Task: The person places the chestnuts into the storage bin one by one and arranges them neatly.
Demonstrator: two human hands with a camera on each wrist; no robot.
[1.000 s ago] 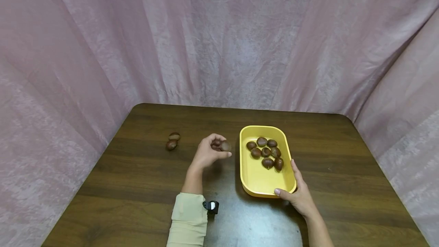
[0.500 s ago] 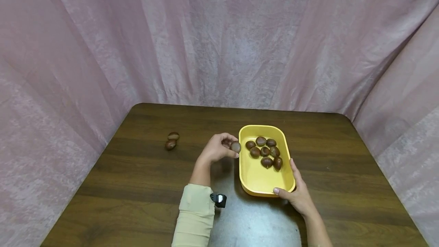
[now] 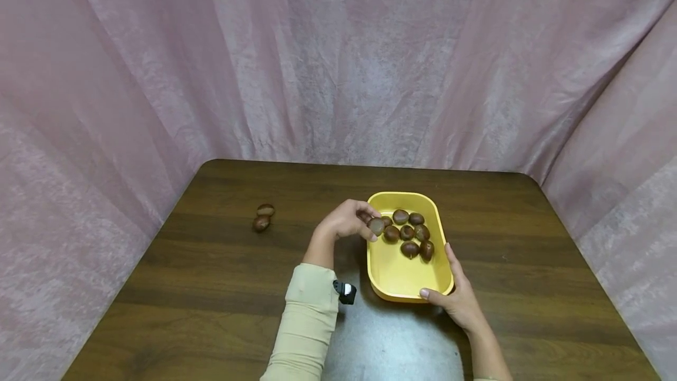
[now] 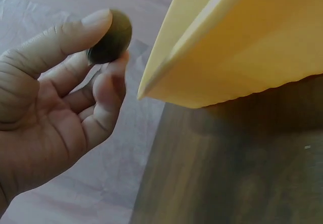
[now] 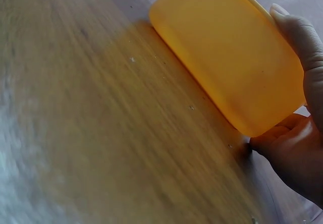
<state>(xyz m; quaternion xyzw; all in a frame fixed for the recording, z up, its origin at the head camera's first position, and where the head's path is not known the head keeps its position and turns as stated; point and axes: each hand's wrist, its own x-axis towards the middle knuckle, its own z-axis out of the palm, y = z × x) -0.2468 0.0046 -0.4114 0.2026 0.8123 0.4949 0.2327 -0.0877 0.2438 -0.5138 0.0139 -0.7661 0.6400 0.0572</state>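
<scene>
My left hand (image 3: 349,220) pinches a brown chestnut (image 3: 376,226) over the left rim of a yellow plastic container (image 3: 391,297). In the left wrist view, the chestnut (image 4: 112,37) sits between thumb and fingertips, level with the container's upper edge (image 4: 202,24). Several glossy chestnuts (image 3: 409,249) lie inside, mostly toward the far half. At the near right corner, my right hand (image 3: 461,301) grips the container, thumb on the rim and fingers along the outer side. The right wrist view shows the container's wall (image 5: 227,52) with the thumb up at its rim.
Two more chestnuts (image 3: 261,223) lie together on the dark wooden table (image 3: 211,287), left of the container. Pink curtains (image 3: 338,63) hang behind the table and along both sides. A small black device (image 3: 346,291) is strapped at the left wrist.
My left hand has moved right with the chestnut, from the table beside the container to over its left rim. The right hand has kept its grip, and the container has hardly moved.
</scene>
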